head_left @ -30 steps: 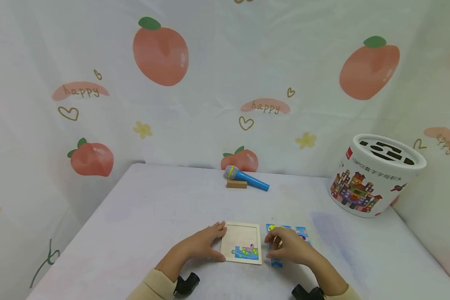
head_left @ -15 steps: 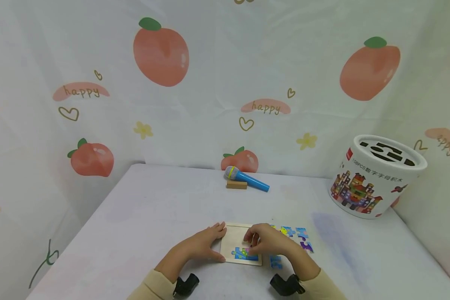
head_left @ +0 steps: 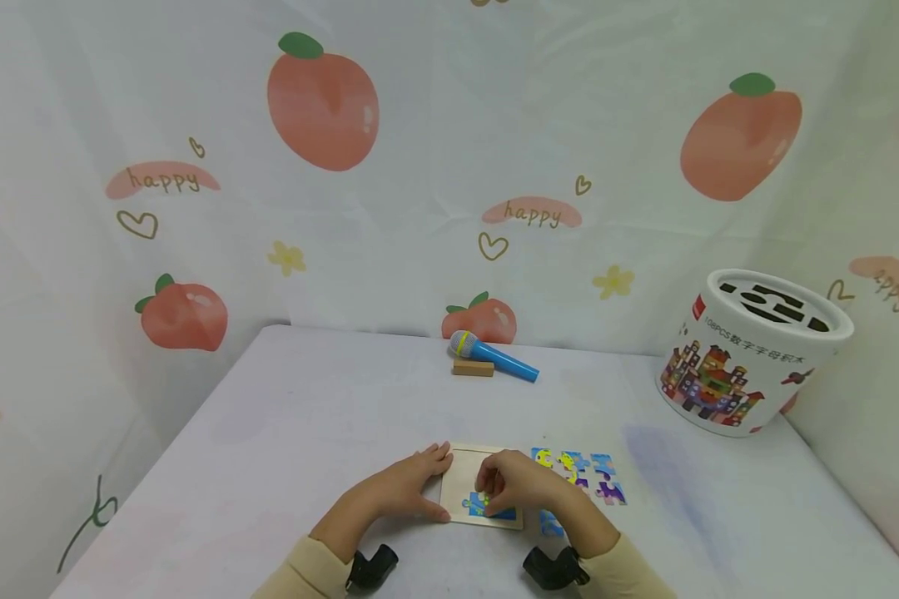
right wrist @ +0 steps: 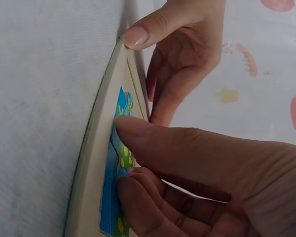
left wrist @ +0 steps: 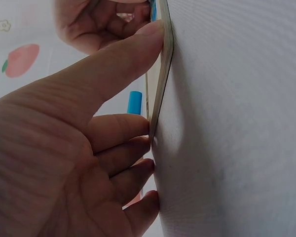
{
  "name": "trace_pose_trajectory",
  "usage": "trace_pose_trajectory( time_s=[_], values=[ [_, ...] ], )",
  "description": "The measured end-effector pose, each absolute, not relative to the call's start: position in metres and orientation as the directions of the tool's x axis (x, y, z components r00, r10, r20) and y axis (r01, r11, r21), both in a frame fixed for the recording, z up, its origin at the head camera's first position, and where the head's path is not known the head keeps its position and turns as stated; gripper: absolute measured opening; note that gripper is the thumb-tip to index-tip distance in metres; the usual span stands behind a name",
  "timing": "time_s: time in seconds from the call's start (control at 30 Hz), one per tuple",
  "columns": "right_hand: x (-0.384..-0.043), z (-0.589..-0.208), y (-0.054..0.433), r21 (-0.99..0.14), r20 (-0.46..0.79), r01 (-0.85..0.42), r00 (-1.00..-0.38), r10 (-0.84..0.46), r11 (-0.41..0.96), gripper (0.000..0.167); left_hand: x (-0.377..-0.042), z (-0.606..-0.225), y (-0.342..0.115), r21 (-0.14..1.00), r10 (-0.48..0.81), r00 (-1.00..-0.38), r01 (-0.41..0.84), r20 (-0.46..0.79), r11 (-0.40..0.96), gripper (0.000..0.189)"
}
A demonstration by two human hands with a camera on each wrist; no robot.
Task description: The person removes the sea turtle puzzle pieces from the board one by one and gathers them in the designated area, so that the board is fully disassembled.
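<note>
A shallow square wooden puzzle tray [head_left: 460,466] lies on the table with blue jigsaw pieces [head_left: 476,504] along its near edge. My left hand [head_left: 400,487] steadies its left side, thumb near the front corner and fingers spread along the edge; in the left wrist view the thumb [left wrist: 150,37] rests on the rim. My right hand [head_left: 520,482] bends over the tray. In the right wrist view its thumb [right wrist: 133,128] and curled fingers pinch at a blue-and-green puzzle piece [right wrist: 124,154] lying among the pieces in the tray. The fingers partly hide these pieces.
Several loose puzzle pieces [head_left: 610,491] lie right of the tray, some partly behind the right forearm. Farther back are a blue toy microphone [head_left: 502,359] and a small wooden block [head_left: 473,368]. A large white tub [head_left: 734,366] stands at the back right.
My right hand has moved left from the loose pieces to over the tray, then slightly farther left and down onto the pieces there. The left hand keeps its place at the tray's edge.
</note>
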State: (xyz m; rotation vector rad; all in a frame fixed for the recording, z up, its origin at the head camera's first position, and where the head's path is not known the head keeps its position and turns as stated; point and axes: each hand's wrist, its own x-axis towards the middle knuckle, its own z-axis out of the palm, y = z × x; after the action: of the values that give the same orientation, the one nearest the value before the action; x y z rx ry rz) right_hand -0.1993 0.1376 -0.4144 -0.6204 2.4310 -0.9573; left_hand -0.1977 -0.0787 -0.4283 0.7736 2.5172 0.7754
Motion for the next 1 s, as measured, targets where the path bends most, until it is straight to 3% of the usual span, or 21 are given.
trace_pose_trajectory(
  time_s=[0.47, 1.0],
  values=[
    [-0.194, -0.411, 0.141, -0.685, -0.243, -0.224, -0.827, -0.507, 0.694, 0.016, -0.200, -0.432, -0.079, 0.597, 0.605, -0.771, 0.396, -0.196, 0.698, 0.083],
    [-0.200, -0.417, 0.151, -0.751, -0.253, -0.189, -0.802, -0.541, 0.632, 0.010, -0.200, -0.431, -0.079, 0.600, 0.611, -0.767, 0.398, -0.198, 0.694, 0.082]
  ],
)
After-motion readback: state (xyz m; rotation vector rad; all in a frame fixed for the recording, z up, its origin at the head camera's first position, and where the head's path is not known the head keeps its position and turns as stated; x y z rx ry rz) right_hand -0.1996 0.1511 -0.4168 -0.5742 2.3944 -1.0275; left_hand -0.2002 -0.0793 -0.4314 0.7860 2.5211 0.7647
